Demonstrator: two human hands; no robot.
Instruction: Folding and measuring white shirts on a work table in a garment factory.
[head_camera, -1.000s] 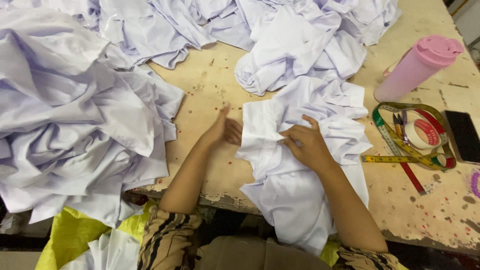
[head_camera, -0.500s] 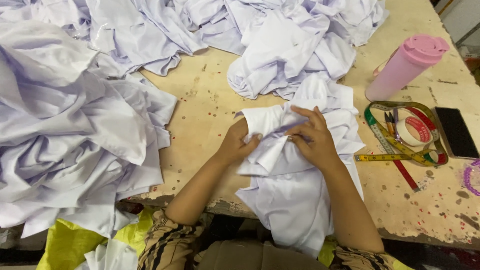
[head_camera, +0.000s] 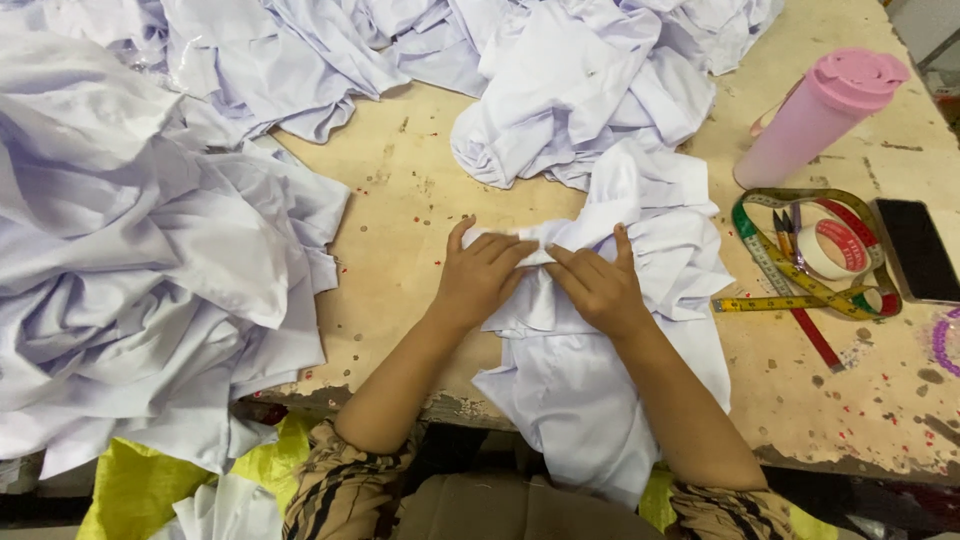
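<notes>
Head view: white shirt (head_camera: 610, 330) lay on the counter (head_camera: 400, 230), its lower part hanging over the near edge toward the person. Thin woven cloth; I'd judge it light, limp, no stiffness, not fragile, mildly slippery on itself. It bunched wherever pressed. Best hold looked like a folded edge or seam, pinched, not the loose middle.

Left hand (head_camera: 480, 275) sat on the shirt's upper left fold, fingers (head_camera: 500, 250) curled closed on a bunched ridge of cloth. Right hand (head_camera: 595, 290) was just beside it, touching at the fingertips, fingers bent and pressing the same ridge, pinching fabric rather than lying flat. Both hands gripped the shirt, nothing else.

Around it: big shirt pile (head_camera: 140, 260) to the left, hanging off the counter; more shirts (head_camera: 560, 90) heaped along the far side, nearly touching the worked one. Right of the hands, well apart: pink bottle (head_camera: 815, 120), tape measure (head_camera: 790, 280) looped around a tape roll (head_camera: 832, 248), dark phone (head_camera: 918, 250) by the edge. Yellow sack (head_camera: 130, 480) below the counter.
</notes>
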